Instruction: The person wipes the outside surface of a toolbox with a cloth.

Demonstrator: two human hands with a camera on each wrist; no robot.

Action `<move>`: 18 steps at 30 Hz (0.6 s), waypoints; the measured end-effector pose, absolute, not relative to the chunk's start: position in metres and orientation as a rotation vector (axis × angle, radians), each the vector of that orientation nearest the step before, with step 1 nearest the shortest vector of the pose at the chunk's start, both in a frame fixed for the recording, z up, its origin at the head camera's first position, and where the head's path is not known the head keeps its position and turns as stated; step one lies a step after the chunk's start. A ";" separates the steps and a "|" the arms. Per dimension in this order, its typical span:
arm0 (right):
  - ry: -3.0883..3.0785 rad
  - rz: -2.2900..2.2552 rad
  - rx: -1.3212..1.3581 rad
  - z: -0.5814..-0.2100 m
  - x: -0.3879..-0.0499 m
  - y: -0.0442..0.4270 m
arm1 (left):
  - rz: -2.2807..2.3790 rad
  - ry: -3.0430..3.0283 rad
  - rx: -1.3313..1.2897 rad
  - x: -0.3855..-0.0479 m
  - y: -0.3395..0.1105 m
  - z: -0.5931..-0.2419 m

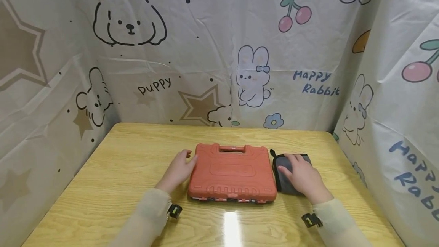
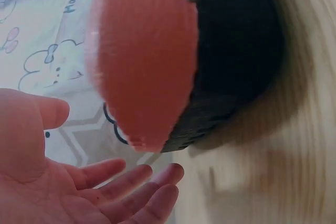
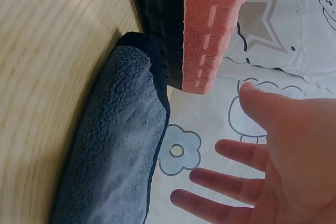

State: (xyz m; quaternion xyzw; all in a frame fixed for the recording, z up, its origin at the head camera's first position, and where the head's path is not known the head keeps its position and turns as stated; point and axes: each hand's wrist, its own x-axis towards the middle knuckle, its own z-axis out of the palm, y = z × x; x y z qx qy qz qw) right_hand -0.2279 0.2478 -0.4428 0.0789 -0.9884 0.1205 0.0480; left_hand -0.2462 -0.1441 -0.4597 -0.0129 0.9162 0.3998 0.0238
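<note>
Backdrop (image 1: pixel 202 22): pale printed sheet beyond the hands and out to both sides, patterned with puppies, rabbits, cherries and stars
Worktop (image 1: pixel 137 163): light wood grain, beneath both hands
Red case (image 1: pixel 232 170): lying flat between the hands, carry handle (image 1: pixel 232 149) on the far side, black base (image 2: pixel 236 40) underneath
Grey cloth (image 1: pixel 287 186): folded, black-edged, under the right hand and just beside the case, small loop (image 1: pixel 272 153) at the far corner toward the left hand
Left hand (image 1: pixel 178 169): just beside the near-hand edge of the case, fingers relaxed, gripping nothing; cannot tell whether touching
Right hand (image 1: pixel 304 176): over the cloth, fingers apart and nearly straight, pinching nothing; cannot tell whether resting on it or just above
Care on the case: probably rigid; best steadied low along the side with several fingers, not poked at one corner
Care on the cloth: soft, likely to bunch; best pressed evenly across the middle, with folds together and loop clear of the case
</note>
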 end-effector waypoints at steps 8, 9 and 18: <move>-3.030 0.374 0.223 -0.446 -0.228 0.249 | 1.334 2.770 -0.036 -0.254 -0.139 -0.474; -3.030 0.373 0.221 -0.447 -0.228 0.250 | 1.342 2.769 -0.031 -0.254 -0.139 -0.475; -3.007 0.381 0.221 -0.455 -0.231 0.253 | 1.367 2.731 -0.017 -0.257 -0.132 -0.481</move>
